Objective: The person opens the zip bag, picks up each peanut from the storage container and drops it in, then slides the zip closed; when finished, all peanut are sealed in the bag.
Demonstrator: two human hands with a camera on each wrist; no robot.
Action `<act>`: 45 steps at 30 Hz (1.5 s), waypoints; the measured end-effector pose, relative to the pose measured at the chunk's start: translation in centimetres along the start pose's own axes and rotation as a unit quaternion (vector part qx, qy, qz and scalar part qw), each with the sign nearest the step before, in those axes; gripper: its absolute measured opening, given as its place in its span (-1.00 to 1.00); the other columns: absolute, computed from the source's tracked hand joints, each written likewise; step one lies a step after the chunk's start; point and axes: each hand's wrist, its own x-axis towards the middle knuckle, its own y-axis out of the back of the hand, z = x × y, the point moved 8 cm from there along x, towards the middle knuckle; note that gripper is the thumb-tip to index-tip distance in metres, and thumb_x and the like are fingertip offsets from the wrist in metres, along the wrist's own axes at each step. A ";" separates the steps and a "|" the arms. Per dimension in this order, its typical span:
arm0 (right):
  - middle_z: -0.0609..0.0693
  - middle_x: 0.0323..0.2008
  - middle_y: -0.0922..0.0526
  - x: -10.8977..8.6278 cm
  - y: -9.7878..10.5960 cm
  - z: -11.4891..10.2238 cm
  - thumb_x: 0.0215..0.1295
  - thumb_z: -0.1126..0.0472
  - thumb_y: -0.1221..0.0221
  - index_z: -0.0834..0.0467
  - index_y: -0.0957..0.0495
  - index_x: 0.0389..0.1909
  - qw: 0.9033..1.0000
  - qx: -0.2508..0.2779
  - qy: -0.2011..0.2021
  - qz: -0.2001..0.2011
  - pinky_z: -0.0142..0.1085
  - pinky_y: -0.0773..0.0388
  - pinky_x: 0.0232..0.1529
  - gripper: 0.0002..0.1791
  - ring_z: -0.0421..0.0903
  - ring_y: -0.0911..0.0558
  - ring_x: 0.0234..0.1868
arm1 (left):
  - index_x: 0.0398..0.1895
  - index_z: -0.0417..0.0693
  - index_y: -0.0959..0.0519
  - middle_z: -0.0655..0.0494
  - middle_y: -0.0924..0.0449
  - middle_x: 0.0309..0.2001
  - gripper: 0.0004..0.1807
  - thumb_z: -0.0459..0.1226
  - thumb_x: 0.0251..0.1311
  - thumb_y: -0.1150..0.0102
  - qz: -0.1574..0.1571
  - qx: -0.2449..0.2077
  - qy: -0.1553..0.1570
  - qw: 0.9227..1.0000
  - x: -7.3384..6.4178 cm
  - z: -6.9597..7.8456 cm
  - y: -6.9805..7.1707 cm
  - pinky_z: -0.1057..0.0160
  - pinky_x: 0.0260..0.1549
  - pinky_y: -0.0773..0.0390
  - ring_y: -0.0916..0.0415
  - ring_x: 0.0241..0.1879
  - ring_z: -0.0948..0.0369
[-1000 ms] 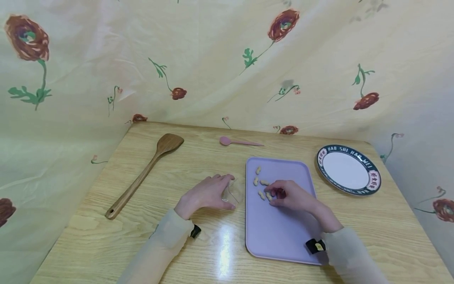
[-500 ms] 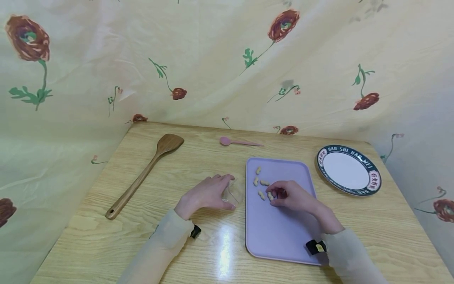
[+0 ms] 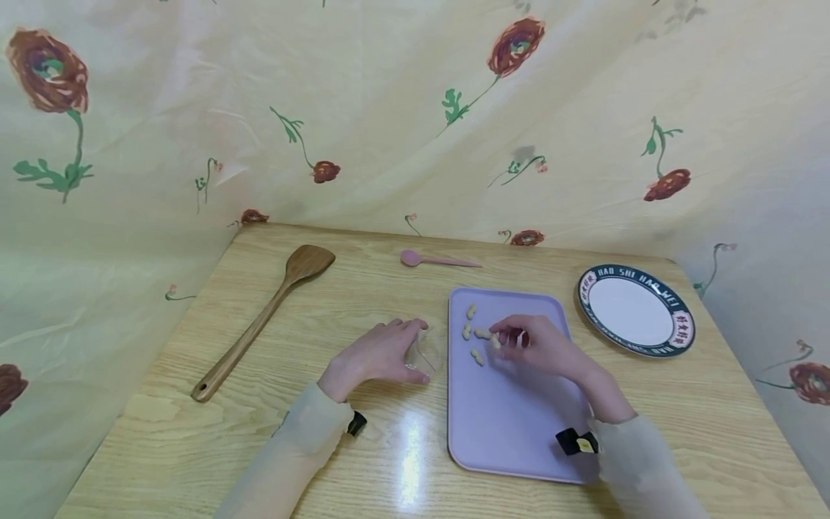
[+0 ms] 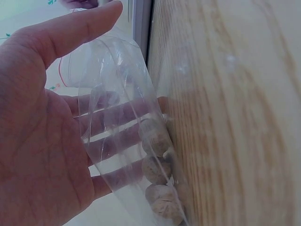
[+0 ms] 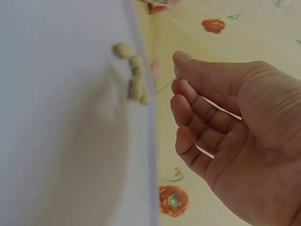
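My right hand (image 3: 541, 346) pinches a peanut (image 3: 496, 342) between thumb and fingertips, above the lilac tray (image 3: 512, 432). In the right wrist view the fingers hide most of that peanut (image 5: 178, 73). Several other unshelled peanuts (image 3: 477, 357) lie on the tray's left half. Left of the tray, my left hand (image 3: 379, 355) stands beside a clear plastic bag (image 3: 424, 353) on the table. Its fingers and thumb are extended and spread about the bag, as the left wrist view shows. Several round, brown, wrinkled lumps (image 4: 157, 170) lie in the bag; their kind is unclear.
A wooden spatula (image 3: 262, 317) lies at the left of the wooden table (image 3: 363, 468). A pink spoon (image 3: 441, 259) lies behind the tray. To the right stands a white plate (image 3: 632, 311) with a dark lettered rim. Flowered cloth (image 3: 389, 108) hangs behind the table.
My right hand has taken hold of a peanut on the tray and raised it slightly, moving a little toward the back. My left hand and the bag have stayed in place.
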 end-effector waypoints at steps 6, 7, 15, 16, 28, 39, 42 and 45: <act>-0.13 -0.39 -0.58 1.0 0.4 -1.5 0.12 0.38 -0.41 0.32 -0.67 -0.08 1.000 -0.004 -0.016 0.017 -0.30 -0.51 -0.35 -0.68 -0.14 -0.52 -0.35 | 0.44 -0.04 -0.28 0.02 -0.51 0.22 -0.08 0.14 0.07 -0.37 0.000 -0.003 -0.002 1.000 -0.1 0.1 0.1 0.01 0.16 -0.42 -0.42 0.19 0.06; -0.13 -0.39 -0.58 1.2 0.4 -1.7 0.13 0.37 -0.42 0.30 -0.67 -0.07 1.000 -0.004 -0.021 0.019 -0.30 -0.51 -0.34 -0.68 -0.14 -0.52 -0.35 | 0.44 -0.04 -0.28 0.02 -0.51 0.21 -0.08 0.14 0.07 -0.37 0.000 -0.003 -0.002 1.000 -0.1 0.1 0.1 0.01 0.16 -0.42 -0.42 0.19 0.06; -0.11 -0.39 -0.62 2.5 0.1 -3.3 0.11 0.38 -0.42 0.30 -0.68 -0.09 0.999 0.015 -0.020 0.045 -0.27 -0.52 -0.34 -0.69 -0.14 -0.54 -0.35 | 0.45 -0.02 -0.27 0.02 -0.50 0.23 -0.07 0.15 0.06 -0.37 -0.002 -0.003 -0.003 1.000 0.0 0.0 0.1 0.01 0.16 -0.42 -0.42 0.19 0.05; -0.10 -0.39 -0.62 2.6 -0.1 -3.5 0.11 0.39 -0.42 0.31 -0.68 -0.09 0.998 0.018 -0.020 0.048 -0.28 -0.51 -0.34 -0.69 -0.14 -0.54 -0.35 | 0.45 -0.02 -0.27 0.02 -0.50 0.23 -0.07 0.15 0.05 -0.37 -0.001 -0.003 -0.003 1.000 0.0 0.0 0.1 0.01 0.16 -0.42 -0.42 0.19 0.05; -0.12 -0.42 -0.60 3.4 -2.2 -4.4 0.09 0.43 -0.41 0.34 -0.67 -0.11 0.998 0.042 -0.024 0.041 -0.30 -0.50 -0.36 -0.70 -0.17 -0.55 -0.38 | 0.46 -0.04 -0.27 0.00 -0.49 0.25 -0.06 0.15 0.06 -0.38 -0.005 -0.011 -0.001 1.000 -0.1 0.0 0.2 -0.02 0.19 -0.39 -0.41 0.21 0.04; -0.11 -0.43 -0.60 3.9 -4.7 -4.9 0.07 0.42 -0.43 0.36 -0.67 -0.14 0.999 0.046 -0.011 0.006 -0.29 -0.54 -0.36 -0.70 -0.18 -0.53 -0.39 | 0.44 -0.03 -0.27 0.00 -0.52 0.19 -0.05 0.16 0.04 -0.39 -0.003 -0.008 -0.001 1.000 -0.1 0.0 0.2 0.00 0.14 -0.43 -0.44 0.14 0.06; -0.13 -0.44 -0.60 4.0 -5.1 -5.0 0.06 0.42 -0.43 0.36 -0.66 -0.14 0.999 0.042 -0.002 0.004 -0.30 -0.54 -0.36 -0.70 -0.21 -0.53 -0.40 | 0.44 -0.03 -0.27 0.02 -0.52 0.19 -0.05 0.16 0.04 -0.39 -0.001 -0.007 -0.001 1.000 0.0 0.0 0.2 -0.04 0.17 -0.41 -0.43 0.17 0.06; -0.15 -0.44 -0.61 4.1 -5.4 -5.1 0.07 0.40 -0.43 0.36 -0.66 -0.13 0.999 0.033 0.002 -0.004 -0.33 -0.54 -0.36 -0.69 -0.23 -0.54 -0.40 | 0.44 -0.04 -0.27 0.03 -0.51 0.21 -0.05 0.16 0.03 -0.40 -0.001 -0.006 -0.001 1.000 0.0 0.0 0.2 -0.07 0.20 -0.38 -0.41 0.20 0.05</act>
